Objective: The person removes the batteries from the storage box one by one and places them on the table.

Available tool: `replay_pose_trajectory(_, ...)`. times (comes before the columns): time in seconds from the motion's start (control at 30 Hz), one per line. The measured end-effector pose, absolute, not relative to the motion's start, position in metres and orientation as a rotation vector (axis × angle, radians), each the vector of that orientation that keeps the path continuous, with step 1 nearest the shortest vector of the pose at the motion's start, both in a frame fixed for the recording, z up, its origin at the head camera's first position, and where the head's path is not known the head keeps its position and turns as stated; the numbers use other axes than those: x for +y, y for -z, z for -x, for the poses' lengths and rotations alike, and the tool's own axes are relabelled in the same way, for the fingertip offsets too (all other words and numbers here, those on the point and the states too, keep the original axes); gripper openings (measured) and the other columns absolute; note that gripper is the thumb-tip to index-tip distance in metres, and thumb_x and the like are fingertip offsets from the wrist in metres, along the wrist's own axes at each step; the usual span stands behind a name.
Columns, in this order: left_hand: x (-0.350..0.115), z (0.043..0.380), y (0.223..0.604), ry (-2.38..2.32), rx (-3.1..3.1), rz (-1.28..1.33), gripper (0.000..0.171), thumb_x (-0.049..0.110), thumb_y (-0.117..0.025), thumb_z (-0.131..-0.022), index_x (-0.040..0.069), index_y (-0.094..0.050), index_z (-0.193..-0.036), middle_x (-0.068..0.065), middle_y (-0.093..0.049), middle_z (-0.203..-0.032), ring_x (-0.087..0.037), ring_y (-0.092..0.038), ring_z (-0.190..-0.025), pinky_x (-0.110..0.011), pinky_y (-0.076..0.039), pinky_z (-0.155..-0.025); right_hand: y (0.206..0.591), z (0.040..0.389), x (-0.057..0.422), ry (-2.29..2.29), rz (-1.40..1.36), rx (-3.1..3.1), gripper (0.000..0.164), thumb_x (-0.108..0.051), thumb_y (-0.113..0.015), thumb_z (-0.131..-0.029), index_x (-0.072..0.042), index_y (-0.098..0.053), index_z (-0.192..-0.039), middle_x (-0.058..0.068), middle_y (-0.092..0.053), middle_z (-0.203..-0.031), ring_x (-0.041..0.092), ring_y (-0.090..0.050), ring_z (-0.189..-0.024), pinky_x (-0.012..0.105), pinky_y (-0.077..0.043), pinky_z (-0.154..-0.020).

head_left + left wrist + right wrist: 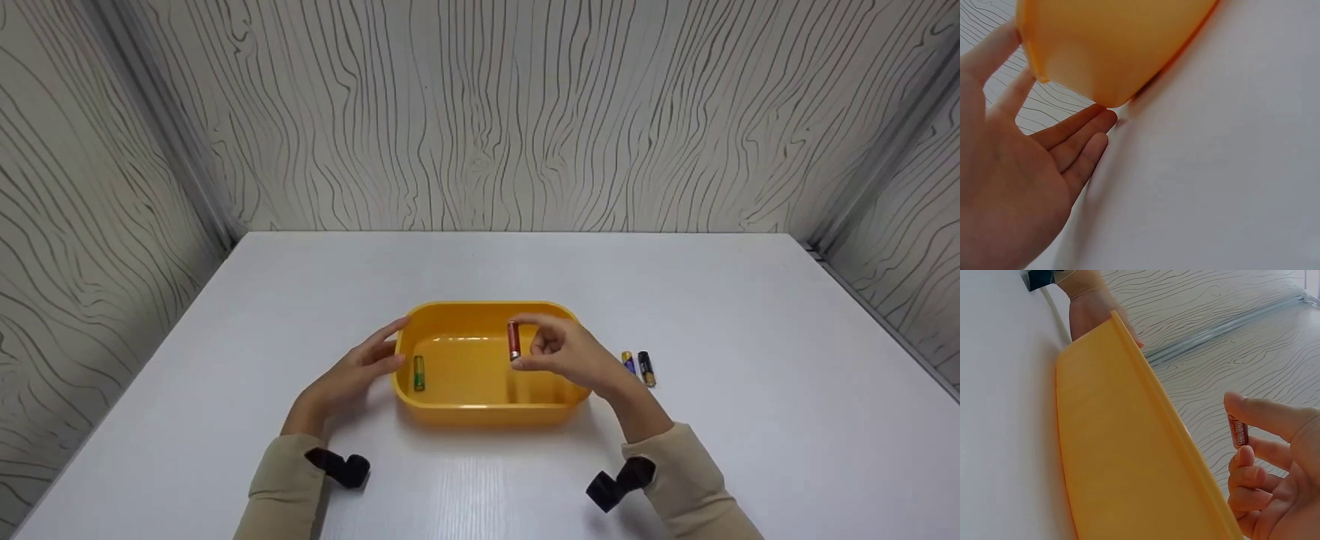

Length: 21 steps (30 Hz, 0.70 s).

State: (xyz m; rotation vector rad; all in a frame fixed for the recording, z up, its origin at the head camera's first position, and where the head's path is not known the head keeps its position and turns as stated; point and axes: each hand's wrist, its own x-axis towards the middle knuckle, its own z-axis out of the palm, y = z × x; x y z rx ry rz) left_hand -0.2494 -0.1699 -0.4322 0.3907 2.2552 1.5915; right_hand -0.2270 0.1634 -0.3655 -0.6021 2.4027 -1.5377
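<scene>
A yellow plastic basin (487, 416) stands on the table, with a green and yellow battery (419, 373) on its floor at the left end. My right hand (574, 354) pinches a red battery (514, 340) by its two ends, between thumb and forefinger, above the right part of the basin. In the right wrist view the same red battery (1238, 431) shows partly worn-looking lettering. My left hand (358, 373) touches the basin's left end with extended fingers. Seen from the left wrist, these fingers (1075, 132) rest against the outside of the basin wall (1112, 50).
Right of the basin, a blue and yellow battery (628, 362) and a black battery (646, 369) lie side by side on the white table (787, 450). Wood-grain panels (480, 112) enclose the back and sides. A black wrist mount sits on each sleeve.
</scene>
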Motion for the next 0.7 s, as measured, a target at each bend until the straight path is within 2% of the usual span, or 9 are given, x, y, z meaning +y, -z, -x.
replay_pose_trajectory(0.27, -0.170, 0.249, 0.432, -1.599, 2.256, -0.358, 0.058, 0.034, -0.055, -0.097, 0.039, -0.030, -0.149, -0.013, -0.037, -0.156, -0.036, -0.030, -0.147, -0.070, -0.009, -0.117, 0.360, 0.227, 0.179, 1.527, 0.580, 2.417, 0.061, -0.022, -0.077, -0.081, -0.004, -0.053, -0.134, -0.004, -0.052, -0.077, 0.004, -0.043, -0.065, 0.015, -0.038, -0.057)
replay_pose_trajectory(0.7, -0.171, 0.249, 0.434, -1.635, 2.225, -0.377, 0.060, 0.033, -0.055, -0.097, 0.036, -0.029, -0.151, -0.015, -0.038, -0.154, -0.036, -0.034, -0.145, -0.065, -0.014, -0.119, 0.356, 0.229, 0.206, 1.506, 0.588, 2.425, 0.062, -0.020, -0.078, -0.080, -0.001, -0.053, -0.133, -0.003, -0.052, -0.077, 0.004, -0.044, -0.065, 0.015, -0.038, -0.055)
